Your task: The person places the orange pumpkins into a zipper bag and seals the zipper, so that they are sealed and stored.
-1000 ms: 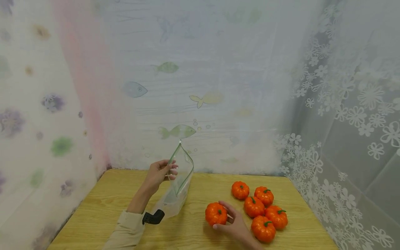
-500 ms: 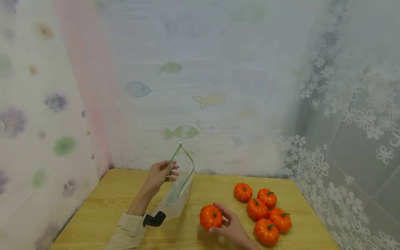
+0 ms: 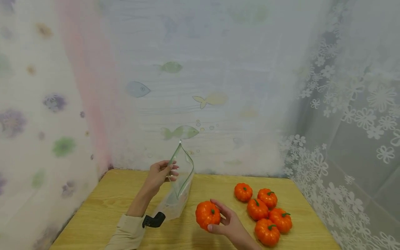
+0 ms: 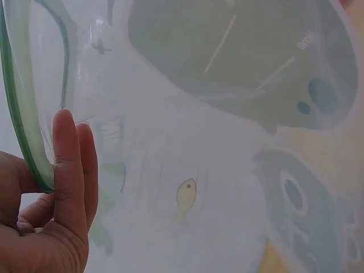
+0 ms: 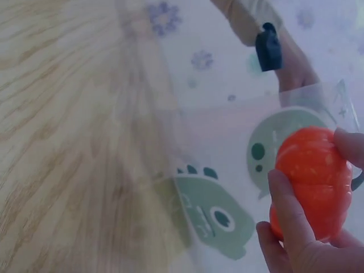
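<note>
A clear zip bag (image 3: 172,205) with a green-edged mouth hangs from my left hand (image 3: 159,176), which pinches one side of the rim between thumb and fingers. Its mouth gapes toward the right, and green cartoon figures (image 5: 210,219) are printed on its side. My right hand (image 3: 230,224) grips a small orange pumpkin (image 3: 207,215) with a green stem, held above the table just right of the bag and apart from it. In the right wrist view the fingers wrap the pumpkin (image 5: 313,182) from both sides.
Several more orange pumpkins (image 3: 257,209) sit clustered on the wooden table (image 3: 103,205), right of my right hand. A black wrist camera (image 3: 153,219) is on my left sleeve. Behind the table hangs a fish-printed curtain (image 3: 212,149), with flowered curtains at both sides.
My right hand has moved left and slightly up with the pumpkin, away from the cluster and nearer the bag. The left hand holds the bag's rim much as before.
</note>
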The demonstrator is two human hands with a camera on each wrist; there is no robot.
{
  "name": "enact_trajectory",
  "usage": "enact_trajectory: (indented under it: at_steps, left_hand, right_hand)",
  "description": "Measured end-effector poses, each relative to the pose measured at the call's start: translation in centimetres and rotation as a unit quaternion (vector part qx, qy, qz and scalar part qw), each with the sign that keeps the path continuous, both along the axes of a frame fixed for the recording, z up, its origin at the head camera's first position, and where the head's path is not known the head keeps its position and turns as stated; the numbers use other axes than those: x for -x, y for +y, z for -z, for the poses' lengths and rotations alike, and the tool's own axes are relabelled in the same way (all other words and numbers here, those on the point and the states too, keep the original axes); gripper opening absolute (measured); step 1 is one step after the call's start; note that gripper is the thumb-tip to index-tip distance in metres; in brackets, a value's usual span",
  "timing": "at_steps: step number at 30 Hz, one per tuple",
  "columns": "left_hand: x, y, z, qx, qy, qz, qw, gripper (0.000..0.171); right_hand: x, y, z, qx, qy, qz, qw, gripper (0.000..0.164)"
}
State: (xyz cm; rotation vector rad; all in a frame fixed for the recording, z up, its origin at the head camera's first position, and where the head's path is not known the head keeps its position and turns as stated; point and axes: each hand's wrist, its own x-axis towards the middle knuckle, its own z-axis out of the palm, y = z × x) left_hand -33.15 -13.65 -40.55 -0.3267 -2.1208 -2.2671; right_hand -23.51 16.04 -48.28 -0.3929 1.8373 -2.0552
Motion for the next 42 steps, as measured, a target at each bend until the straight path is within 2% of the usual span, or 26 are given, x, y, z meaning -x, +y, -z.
enact_trajectory:
  at_steps: [7,13,17,22,31,42]
  left_hand:
    - [0.0,0.3,-0.1,0.002,0.0,-0.004,1.0,0.031]
    - [-0.1,0.5,0.0,0.003,0.003,-0.002,1.0,0.032]
    - [-0.1,0.7,0.1,0.005,0.005,0.001,1.0,0.032]
    - [-0.1,0.9,0.2,0.005,0.008,0.008,0.9999,0.031]
    - [-0.2,1.5,0.2,0.0,0.009,0.01,0.9999,0.031]
    - [0.0,2.4,0.2,0.004,0.001,0.002,1.0,0.029]
  right_hand:
    - [-0.8,0.1,-1.7,0.044,-0.001,-0.019,0.999,0.076]
    - [-1.1,0.1,-2.9,0.059,0.026,-0.019,0.998,0.075]
    - [-1.1,0.0,-3.9,0.077,0.059,-0.02,0.995,0.074]
    - [-0.5,-0.4,-5.6,0.097,0.105,-0.027,0.989,0.071]
    - [1.0,-1.5,-8.5,0.073,0.138,-0.024,0.987,0.08]
    - [2.8,-3.2,-10.8,0.072,0.171,-0.037,0.982,0.082]
